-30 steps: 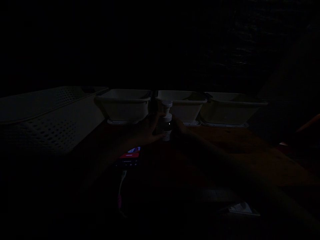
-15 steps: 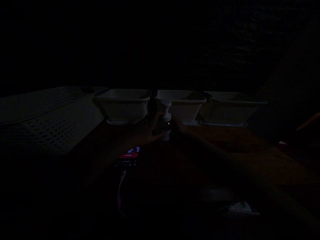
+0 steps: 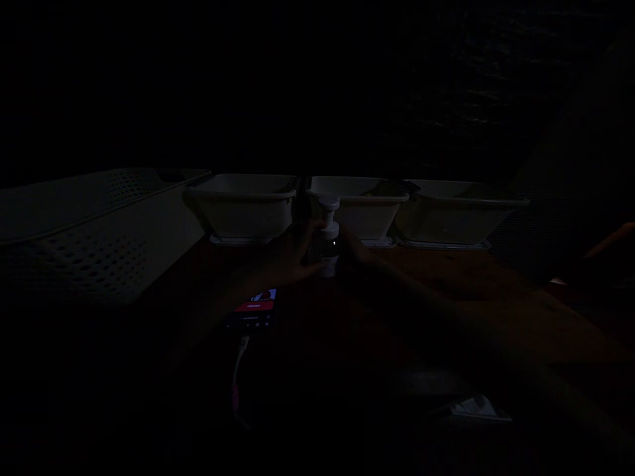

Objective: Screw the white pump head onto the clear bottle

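Observation:
The scene is very dark. A pump bottle (image 3: 329, 248) with a white pump head stands upright on the wooden table (image 3: 446, 277), in front of the middle white tub (image 3: 372, 215). From the left, my left hand (image 3: 294, 254) is wrapped round its side, thumb and fingers on the bottle. On the opposite side my right hand (image 3: 358, 251) closes against the bottle, its fingertips hidden in shadow. Left of the bottle, below my left forearm, lies a lit phone (image 3: 254, 309) with a white cable (image 3: 241, 350) plugged into it.
Two more white tubs, a left tub (image 3: 245, 215) and a right tub (image 3: 454, 218), line the back. A perforated white basket (image 3: 99, 254) stands at the left. A pale flat item (image 3: 473, 406) lies near the front right. Another person's arm (image 3: 612, 239) shows at the right edge.
Both hands stay on the pump bottle, which has not visibly moved on the table. The whole view has shifted very slightly.

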Demonstrator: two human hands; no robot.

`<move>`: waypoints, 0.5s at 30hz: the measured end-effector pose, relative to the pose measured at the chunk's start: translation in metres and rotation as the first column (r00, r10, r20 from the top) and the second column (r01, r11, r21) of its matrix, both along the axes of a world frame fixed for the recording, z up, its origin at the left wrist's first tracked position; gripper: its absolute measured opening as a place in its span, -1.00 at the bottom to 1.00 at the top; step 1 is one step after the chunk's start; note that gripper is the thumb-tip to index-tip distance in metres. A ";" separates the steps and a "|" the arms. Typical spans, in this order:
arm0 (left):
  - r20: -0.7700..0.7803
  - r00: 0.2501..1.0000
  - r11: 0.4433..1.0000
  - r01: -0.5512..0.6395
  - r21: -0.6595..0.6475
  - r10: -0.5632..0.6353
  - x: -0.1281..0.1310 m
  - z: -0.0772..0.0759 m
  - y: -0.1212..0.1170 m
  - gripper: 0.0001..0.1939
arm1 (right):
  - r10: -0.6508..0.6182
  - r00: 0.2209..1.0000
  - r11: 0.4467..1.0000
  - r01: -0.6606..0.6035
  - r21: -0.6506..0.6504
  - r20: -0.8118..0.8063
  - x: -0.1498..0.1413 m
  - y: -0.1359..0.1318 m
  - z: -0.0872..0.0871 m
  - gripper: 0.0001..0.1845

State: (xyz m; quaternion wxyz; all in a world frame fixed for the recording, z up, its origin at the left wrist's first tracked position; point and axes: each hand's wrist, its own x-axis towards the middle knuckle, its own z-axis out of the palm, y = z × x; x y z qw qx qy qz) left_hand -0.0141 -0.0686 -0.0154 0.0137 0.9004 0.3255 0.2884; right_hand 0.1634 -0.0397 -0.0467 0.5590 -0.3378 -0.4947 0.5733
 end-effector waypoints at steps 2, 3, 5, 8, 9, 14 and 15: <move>-0.004 1.000 1.000 0.004 0.005 -0.004 0.000 -0.001 0.001 -0.27 | 0.014 0.997 0.997 -0.019 -0.081 -0.070 0.001 0.001 0.001 -0.64; -0.003 1.000 1.000 0.007 0.010 -0.007 0.000 -0.001 0.002 -0.26 | 0.013 0.995 0.996 -0.022 -0.089 -0.095 0.001 0.000 0.001 -0.65; 0.007 1.000 0.999 0.022 0.026 -0.022 0.000 -0.002 0.003 -0.26 | 0.001 0.994 0.998 -0.009 -0.067 -0.110 0.001 -0.002 0.002 -0.67; 0.018 0.999 0.998 0.044 0.037 -0.045 0.000 -0.002 0.004 -0.27 | -0.011 0.993 0.997 0.002 -0.083 -0.114 -0.001 -0.004 0.003 -0.68; 0.015 0.999 0.999 0.046 0.029 -0.047 0.000 -0.002 0.003 -0.27 | -0.010 0.993 0.996 -0.001 -0.094 -0.115 -0.002 -0.004 0.003 -0.67; 0.005 1.000 1.000 0.020 -0.002 -0.020 0.000 0.000 0.002 -0.28 | -0.009 0.995 0.997 0.001 -0.078 -0.100 -0.002 -0.004 0.003 -0.65; 0.004 1.000 1.000 0.019 0.000 -0.019 0.000 0.000 0.002 -0.28 | -0.007 0.996 0.997 -0.001 -0.080 -0.089 -0.002 -0.003 0.003 -0.65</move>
